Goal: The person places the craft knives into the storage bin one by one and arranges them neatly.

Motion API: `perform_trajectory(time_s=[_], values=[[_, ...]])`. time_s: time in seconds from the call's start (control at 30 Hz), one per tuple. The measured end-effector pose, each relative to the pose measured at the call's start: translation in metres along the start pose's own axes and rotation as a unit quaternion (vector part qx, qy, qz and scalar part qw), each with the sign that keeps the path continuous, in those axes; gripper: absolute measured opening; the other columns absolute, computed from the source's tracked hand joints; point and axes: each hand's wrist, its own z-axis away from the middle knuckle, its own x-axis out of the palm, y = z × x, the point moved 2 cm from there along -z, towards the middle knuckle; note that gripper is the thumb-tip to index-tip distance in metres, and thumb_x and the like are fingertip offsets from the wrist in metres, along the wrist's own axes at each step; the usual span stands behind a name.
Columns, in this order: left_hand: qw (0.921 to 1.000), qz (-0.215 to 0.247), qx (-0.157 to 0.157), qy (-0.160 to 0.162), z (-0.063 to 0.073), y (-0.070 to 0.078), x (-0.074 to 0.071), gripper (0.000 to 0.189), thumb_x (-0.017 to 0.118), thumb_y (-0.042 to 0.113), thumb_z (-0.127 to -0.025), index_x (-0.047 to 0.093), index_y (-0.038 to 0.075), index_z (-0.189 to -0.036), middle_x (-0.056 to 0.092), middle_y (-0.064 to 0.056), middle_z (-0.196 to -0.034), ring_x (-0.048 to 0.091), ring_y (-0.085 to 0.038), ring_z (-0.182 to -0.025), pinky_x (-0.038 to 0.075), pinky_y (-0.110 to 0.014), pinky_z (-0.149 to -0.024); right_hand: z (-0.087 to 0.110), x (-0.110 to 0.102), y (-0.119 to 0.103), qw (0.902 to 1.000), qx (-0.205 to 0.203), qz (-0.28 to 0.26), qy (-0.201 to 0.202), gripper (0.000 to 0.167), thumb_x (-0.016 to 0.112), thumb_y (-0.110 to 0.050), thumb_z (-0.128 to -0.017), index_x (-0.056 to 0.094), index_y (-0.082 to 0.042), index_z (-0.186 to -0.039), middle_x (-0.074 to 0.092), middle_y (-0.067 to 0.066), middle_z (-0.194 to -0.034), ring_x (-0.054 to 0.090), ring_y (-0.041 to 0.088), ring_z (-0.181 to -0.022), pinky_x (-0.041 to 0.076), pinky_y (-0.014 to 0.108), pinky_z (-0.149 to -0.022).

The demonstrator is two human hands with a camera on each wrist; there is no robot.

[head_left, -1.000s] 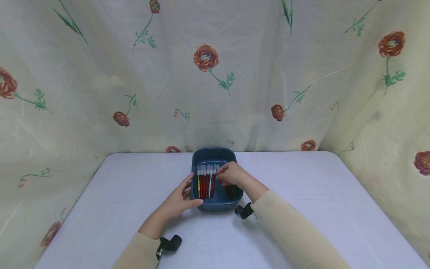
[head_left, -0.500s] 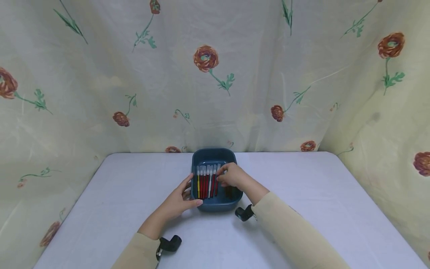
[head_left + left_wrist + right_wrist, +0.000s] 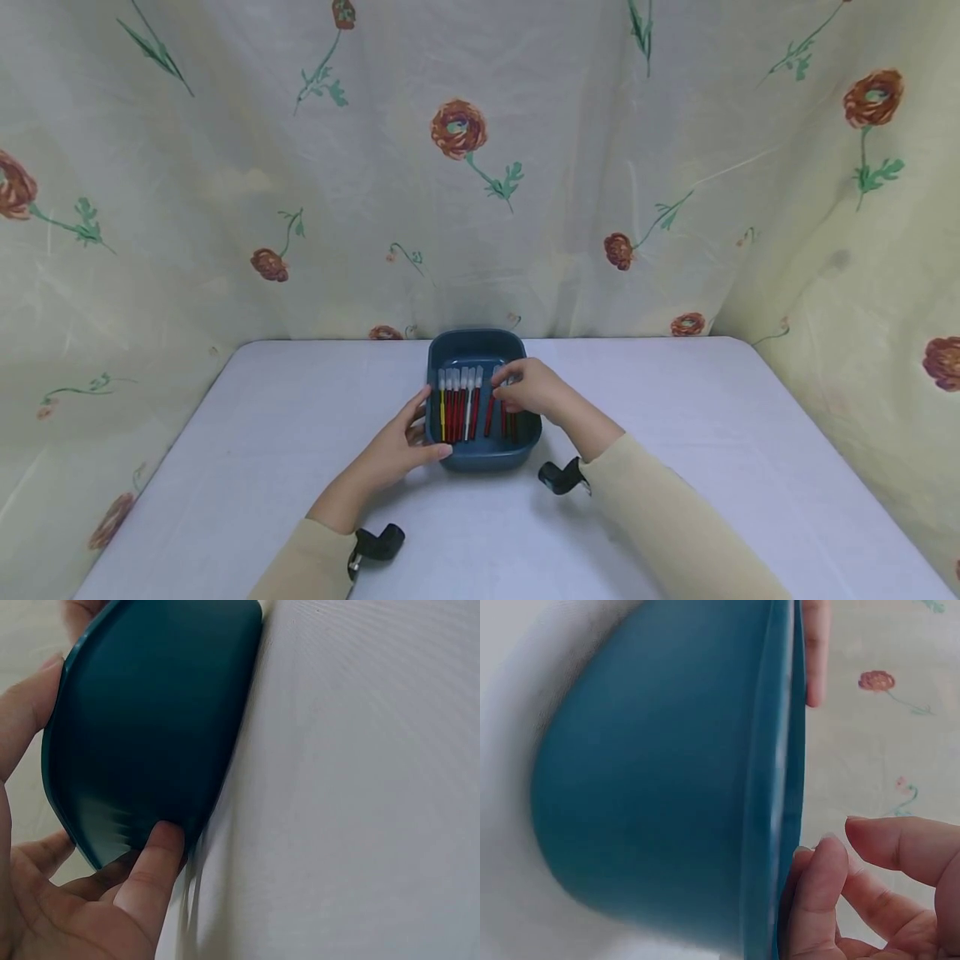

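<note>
A dark blue-green plastic tub [image 3: 483,461] stands at the table's far edge. My left hand [image 3: 397,450] holds its near left corner, the thumb on the near rim and fingers along the left side; in the left wrist view, a fingertip [image 3: 166,836] presses the outer wall. Inside, slim pens with clear caps lie in a row: one yellow [image 3: 443,417], one white [image 3: 469,417], several red. My right hand [image 3: 536,390] reaches over the right rim, fingers loosely bent at a red pen [image 3: 489,417] set apart from the row. The right wrist view shows its thumb and fingers apart.
More red pens [image 3: 504,423] lie at the tub's right side, partly under the right hand. A white cloth covers the table [image 3: 315,400]. A flowered curtain [image 3: 555,250] hangs right behind the tub.
My right hand has shifted right, and a red pen has moved right with it, leaving a gap beside the row. More red pens now show below the hand. The left hand stays put.
</note>
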Motion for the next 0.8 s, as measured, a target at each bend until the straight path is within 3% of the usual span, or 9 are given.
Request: perform_trajectory(time_s=[0.47,0.7,0.8], values=[[0.9998,-0.017,-0.003,0.007,0.003,0.003,-0.001,0.101,0.084,0.028,-0.083,0.021,0.026,-0.161,0.032,-0.021,-0.159,0.04,-0.042,-0.14,0.043,-0.049,-0.107,0.019,-0.029,0.013,0.9989,-0.023,0.04,0.009,0.029,0.064,-0.012,-0.097,0.066,0.0,-0.123,0.069,0.013,-0.106,0.068,0.025,-0.088,0.06,0.039,-0.08],[0.9991,-0.04,0.007,0.011,0.012,0.012,0.0,0.088,0.076,0.026,-0.091,0.024,0.017,-0.16,0.034,-0.019,-0.158,0.046,-0.04,-0.136,0.048,-0.047,-0.103,0.037,-0.054,0.019,0.9953,-0.037,0.083,0.034,0.029,0.063,-0.014,-0.098,0.066,-0.003,-0.124,0.066,0.014,-0.107,0.065,0.026,-0.09,0.059,0.038,-0.077],[0.9983,-0.053,-0.001,0.024,0.017,0.016,-0.003,0.082,0.075,0.027,-0.092,0.028,0.019,-0.159,0.037,-0.015,-0.157,0.049,-0.037,-0.135,0.049,-0.046,-0.102,0.046,-0.066,0.023,0.992,-0.042,0.108,0.049,0.03,0.063,-0.017,-0.098,0.065,-0.005,-0.126,0.065,0.015,-0.11,0.065,0.028,-0.094,0.059,0.04,-0.08]])
